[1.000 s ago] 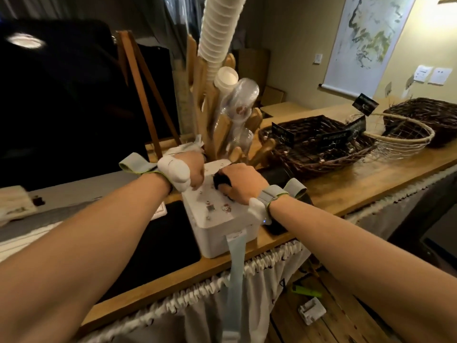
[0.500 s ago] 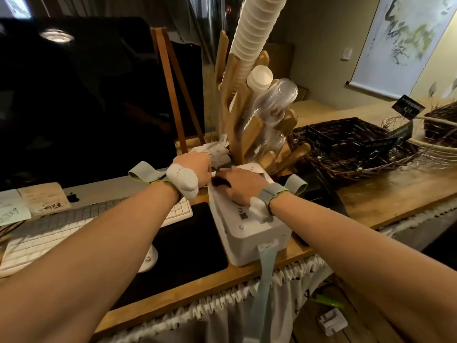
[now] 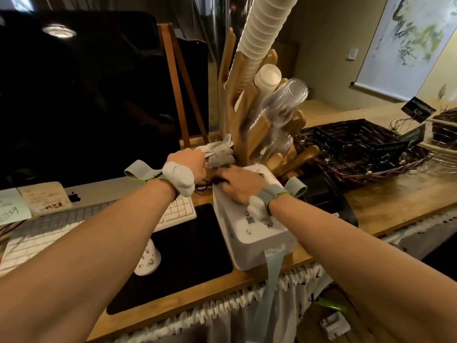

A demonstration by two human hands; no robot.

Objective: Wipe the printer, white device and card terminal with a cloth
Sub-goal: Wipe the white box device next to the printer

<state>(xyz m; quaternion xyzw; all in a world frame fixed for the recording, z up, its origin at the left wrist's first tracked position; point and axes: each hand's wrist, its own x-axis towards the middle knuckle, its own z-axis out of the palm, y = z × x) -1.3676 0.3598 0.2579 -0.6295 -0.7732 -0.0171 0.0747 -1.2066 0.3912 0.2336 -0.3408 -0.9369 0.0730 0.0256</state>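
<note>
Cups [image 3: 262, 28] in rack [image 3: 235, 95]; cloth [image 3: 218, 179] in grip [image 3: 241, 184]

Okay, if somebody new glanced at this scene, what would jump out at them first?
Two bare forearms reach in toward the white printer at the counter's front edge. The blurred right hand is on its top over a dark cloth, and the left hand is curled by its back left corner. Behind it, a tall stack of white cups rises from a wooden holder, and a big dark monitor fills the left.
</note>
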